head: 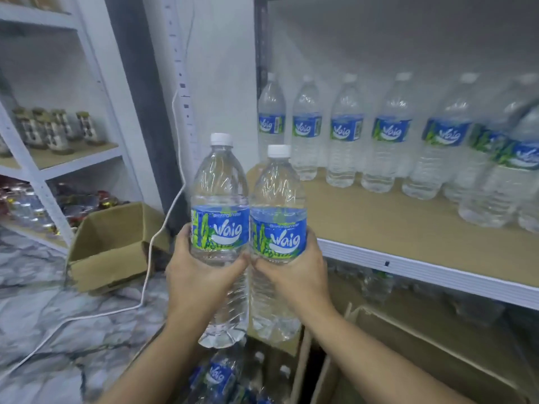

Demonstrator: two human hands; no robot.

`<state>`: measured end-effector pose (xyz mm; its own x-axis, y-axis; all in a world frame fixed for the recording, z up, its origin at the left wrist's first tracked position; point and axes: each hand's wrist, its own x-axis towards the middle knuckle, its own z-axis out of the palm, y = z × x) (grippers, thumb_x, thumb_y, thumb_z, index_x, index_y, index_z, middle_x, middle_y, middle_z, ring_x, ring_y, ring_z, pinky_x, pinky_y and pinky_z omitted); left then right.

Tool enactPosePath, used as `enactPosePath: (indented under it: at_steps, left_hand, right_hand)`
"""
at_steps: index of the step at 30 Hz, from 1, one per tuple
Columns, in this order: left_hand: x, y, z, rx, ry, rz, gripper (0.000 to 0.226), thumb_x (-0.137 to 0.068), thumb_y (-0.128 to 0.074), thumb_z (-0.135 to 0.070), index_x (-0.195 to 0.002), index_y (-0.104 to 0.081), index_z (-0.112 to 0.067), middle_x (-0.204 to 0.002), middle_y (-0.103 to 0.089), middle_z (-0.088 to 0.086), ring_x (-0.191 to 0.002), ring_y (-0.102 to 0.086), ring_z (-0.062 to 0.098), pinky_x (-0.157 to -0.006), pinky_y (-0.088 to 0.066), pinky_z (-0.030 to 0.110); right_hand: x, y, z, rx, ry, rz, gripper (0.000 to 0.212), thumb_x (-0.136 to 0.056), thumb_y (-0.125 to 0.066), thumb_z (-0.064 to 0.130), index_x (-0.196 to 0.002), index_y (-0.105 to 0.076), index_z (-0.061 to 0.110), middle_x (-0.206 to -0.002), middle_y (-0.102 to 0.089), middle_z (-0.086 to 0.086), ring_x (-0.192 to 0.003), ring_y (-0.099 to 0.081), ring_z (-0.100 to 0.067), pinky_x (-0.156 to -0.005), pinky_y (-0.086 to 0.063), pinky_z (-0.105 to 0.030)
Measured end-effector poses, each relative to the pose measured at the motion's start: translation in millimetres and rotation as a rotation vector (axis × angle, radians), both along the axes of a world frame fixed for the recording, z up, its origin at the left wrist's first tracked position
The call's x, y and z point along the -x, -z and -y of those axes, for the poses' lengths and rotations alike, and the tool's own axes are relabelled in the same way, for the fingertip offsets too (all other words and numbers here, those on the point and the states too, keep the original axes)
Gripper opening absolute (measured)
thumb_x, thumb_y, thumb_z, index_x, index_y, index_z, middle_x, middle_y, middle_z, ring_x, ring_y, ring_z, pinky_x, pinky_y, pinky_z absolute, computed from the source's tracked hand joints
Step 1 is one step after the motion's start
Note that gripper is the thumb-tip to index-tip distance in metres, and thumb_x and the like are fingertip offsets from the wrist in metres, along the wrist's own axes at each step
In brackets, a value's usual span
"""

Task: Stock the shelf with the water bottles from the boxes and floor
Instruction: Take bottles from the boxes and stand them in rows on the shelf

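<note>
My left hand point(201, 269) grips a clear water bottle point(220, 199) with a blue label and white cap, held upright. My right hand point(294, 268) grips a second identical bottle point(278, 196), touching the first. Both bottles hang in the air just left of the wooden shelf point(379, 228), in front of its near left corner. A row of several matching bottles point(347, 132) stands along the back of that shelf, with more crowded at the right. Below my arms, more bottles point(218, 374) lie in an open box.
An open empty cardboard box point(110, 246) sits on the marble floor at left, with a white cable point(145, 287) trailing past it. A white rack point(49, 158) with small jars stands far left. Another cardboard box point(408, 345) sits under the shelf at right.
</note>
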<state>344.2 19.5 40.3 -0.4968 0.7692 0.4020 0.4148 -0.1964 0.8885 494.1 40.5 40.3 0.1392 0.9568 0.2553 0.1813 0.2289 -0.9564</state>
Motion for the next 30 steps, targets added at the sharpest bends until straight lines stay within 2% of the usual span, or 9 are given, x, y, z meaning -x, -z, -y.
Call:
enactPosePath:
  at_steps: [4,8,11,13,17,19,21,26,30]
  left_hand:
    - [-55.8,-22.9,-35.2,-0.085,0.069,0.011,0.079,-0.056,-0.092,-0.024,-0.121,-0.05,-0.035,-0.098,-0.059,-0.028,-0.091,-0.055,-0.016,-0.084,-0.038,0.007]
    - [-111.8,-54.5,-68.5,-0.118,0.165,-0.017,0.072,-0.053,-0.094,-0.023,-0.114,-0.056,-0.027,-0.094,-0.064,-0.017,-0.089,-0.061,0.006,-0.078,-0.04,0.022]
    - [-151.1,-73.9,-91.3,-0.162,0.277,-0.009,0.07,-0.051,-0.095,-0.019,-0.106,-0.052,-0.031,-0.091,-0.066,-0.018,-0.082,-0.063,-0.006,-0.07,-0.044,0.014]
    - [-175.4,-84.5,-109.1,-0.189,0.345,-0.006,0.075,-0.048,-0.096,-0.019,-0.108,-0.051,-0.027,-0.092,-0.067,-0.017,-0.08,-0.061,-0.015,-0.067,-0.043,0.004]
    - [-223.6,-99.3,-144.1,-0.246,0.449,0.022,0.085,-0.043,-0.098,-0.021,-0.112,-0.048,-0.022,-0.099,-0.066,-0.015,-0.086,-0.064,-0.009,-0.075,-0.05,0.015]
    - [-244.8,-102.8,-158.6,-0.288,0.487,0.01,0.085,-0.044,-0.097,-0.019,-0.113,-0.046,-0.022,-0.1,-0.064,-0.017,-0.085,-0.062,-0.014,-0.073,-0.047,0.007]
    - [-261.2,-102.5,-173.7,-0.303,0.496,-0.004,0.085,-0.045,-0.097,-0.02,-0.112,-0.045,-0.024,-0.101,-0.063,-0.015,-0.086,-0.06,-0.015,-0.072,-0.044,0.002]
    - [-284.3,-92.2,-208.9,-0.244,0.472,-0.017,0.093,-0.042,-0.097,-0.027,-0.117,-0.041,-0.027,-0.106,-0.063,-0.012,-0.094,-0.064,0.003,-0.089,-0.052,0.033]
    - [-291.6,-83.6,-227.0,-0.212,0.451,-0.007,0.095,-0.044,-0.095,-0.018,-0.122,-0.04,-0.022,-0.11,-0.06,-0.007,-0.096,-0.061,0.01,-0.086,-0.047,0.029]
  right_hand:
    - [-56.5,-26.9,-25.6,-0.073,0.102,0.031,0.068,-0.051,-0.095,0.021,-0.107,-0.056,0.025,-0.087,-0.07,0.015,-0.074,-0.064,0.013,-0.061,-0.045,-0.004]
    - [-115.3,-55.8,-48.3,-0.141,0.207,0.079,0.067,-0.051,-0.093,0.022,-0.108,-0.058,0.025,-0.09,-0.073,0.014,-0.079,-0.067,0.008,-0.069,-0.051,-0.011]
    - [-154.6,-73.9,-65.5,-0.173,0.284,0.086,0.068,-0.051,-0.092,0.021,-0.109,-0.057,0.025,-0.093,-0.073,0.012,-0.084,-0.069,0.0,-0.076,-0.056,-0.023]
    - [-180.6,-84.1,-75.2,-0.192,0.326,0.083,0.07,-0.052,-0.092,0.019,-0.111,-0.055,0.026,-0.093,-0.072,0.012,-0.084,-0.069,0.002,-0.074,-0.054,-0.02]
    - [-227.3,-94.4,-97.8,-0.218,0.418,0.093,0.069,-0.052,-0.092,0.016,-0.109,-0.054,0.025,-0.087,-0.07,0.015,-0.075,-0.066,0.008,-0.068,-0.051,-0.013]
    - [-245.8,-95.6,-111.4,-0.218,0.476,0.108,0.071,-0.05,-0.092,0.022,-0.109,-0.053,0.026,-0.086,-0.069,0.015,-0.076,-0.065,0.007,-0.068,-0.053,-0.017]
    - [-261.5,-95.3,-124.8,-0.21,0.49,0.121,0.07,-0.052,-0.092,0.022,-0.109,-0.051,0.025,-0.085,-0.066,0.018,-0.073,-0.061,0.014,-0.064,-0.046,-0.007]
    - [-286.9,-91.7,-158.5,-0.18,0.504,0.161,0.075,-0.053,-0.092,0.022,-0.116,-0.049,0.023,-0.09,-0.065,0.016,-0.079,-0.061,0.011,-0.065,-0.045,-0.01]
    - [-297.8,-94.9,-187.9,-0.161,0.508,0.186,0.084,-0.056,-0.093,0.022,-0.125,-0.046,0.019,-0.103,-0.064,0.011,-0.089,-0.062,-0.008,-0.079,-0.048,-0.024]
